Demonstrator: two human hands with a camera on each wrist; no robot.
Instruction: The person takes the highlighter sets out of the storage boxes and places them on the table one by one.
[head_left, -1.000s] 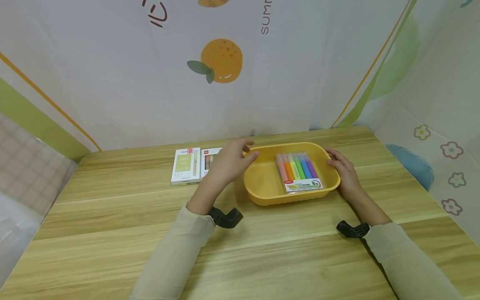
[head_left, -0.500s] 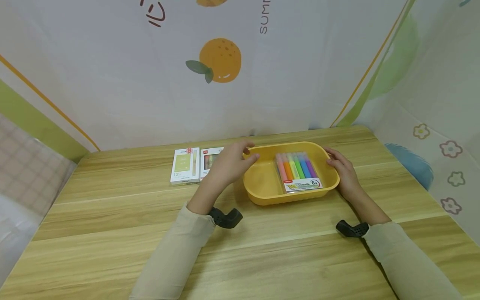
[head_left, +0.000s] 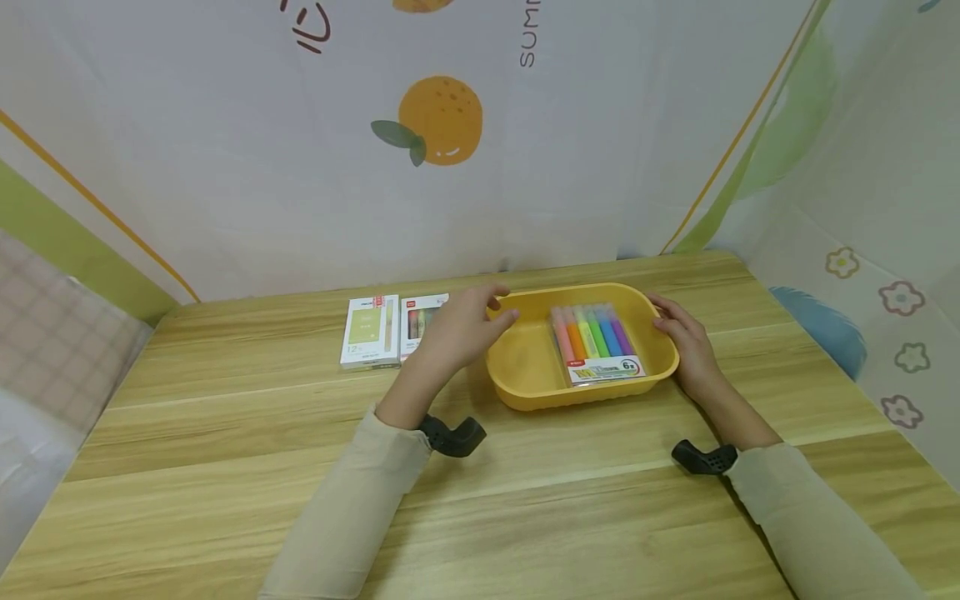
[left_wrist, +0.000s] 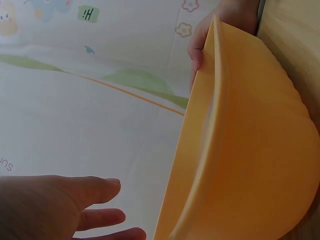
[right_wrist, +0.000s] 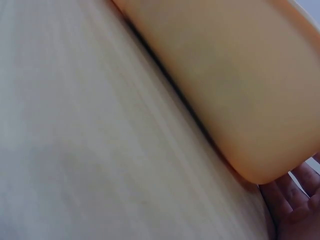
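A yellow plastic storage bin (head_left: 525,354) stands on the table in the head view. Inside its right half lies a clear pack of coloured highlighters (head_left: 592,337). My right hand (head_left: 693,354) holds the bin's right end, thumb over the rim and fingers along the outer wall. In the right wrist view, those fingers (right_wrist: 295,192) show beside the bin's corner. At the bin's left end hovers my left hand (head_left: 461,329), fingers loosely bent around nothing. The left wrist view shows a gap between this hand (left_wrist: 75,205) and the bin wall (left_wrist: 255,130).
Left of the bin lie a white and green box (head_left: 371,331) and a white box with a window (head_left: 414,321), the latter partly hidden by my left hand. A printed curtain (head_left: 562,167) hangs along the back edge of the wooden table (head_left: 225,450).
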